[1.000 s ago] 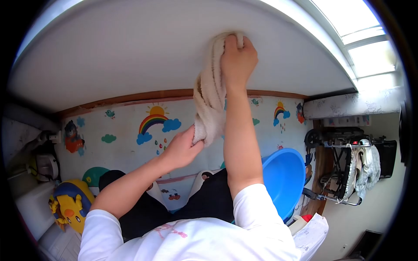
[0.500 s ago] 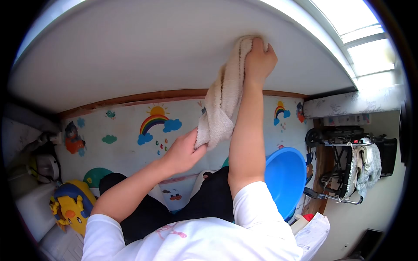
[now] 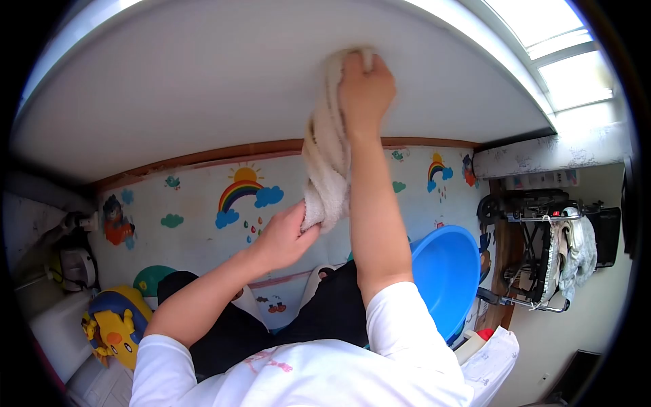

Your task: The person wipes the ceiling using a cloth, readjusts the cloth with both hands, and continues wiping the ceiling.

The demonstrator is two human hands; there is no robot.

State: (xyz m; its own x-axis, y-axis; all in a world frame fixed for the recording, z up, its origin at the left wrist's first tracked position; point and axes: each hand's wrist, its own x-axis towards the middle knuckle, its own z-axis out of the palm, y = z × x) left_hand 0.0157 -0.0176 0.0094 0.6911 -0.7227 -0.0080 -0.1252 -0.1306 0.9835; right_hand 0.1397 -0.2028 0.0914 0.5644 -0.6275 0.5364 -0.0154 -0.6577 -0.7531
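Observation:
A cream towel (image 3: 327,156), twisted lengthwise, stretches between my two hands. My right hand (image 3: 367,88) grips its upper end and presses it against the smooth white surface (image 3: 203,88) in front of me. Lower down, my left hand (image 3: 283,234) is closed around the towel's other end, in front of the wall with cartoon stickers. Part of the towel's right side is hidden behind my right forearm.
To my right stands a blue basin (image 3: 444,278), with a folded wheeled frame (image 3: 536,251) draped in cloth beyond it. A yellow-and-blue toy (image 3: 116,325) sits at the left. A brown trim strip (image 3: 237,150) borders the white surface. Windows (image 3: 563,61) are at upper right.
My right hand has slid left along the white surface, carrying the towel's upper end with it. My left hand has barely moved and keeps its hold.

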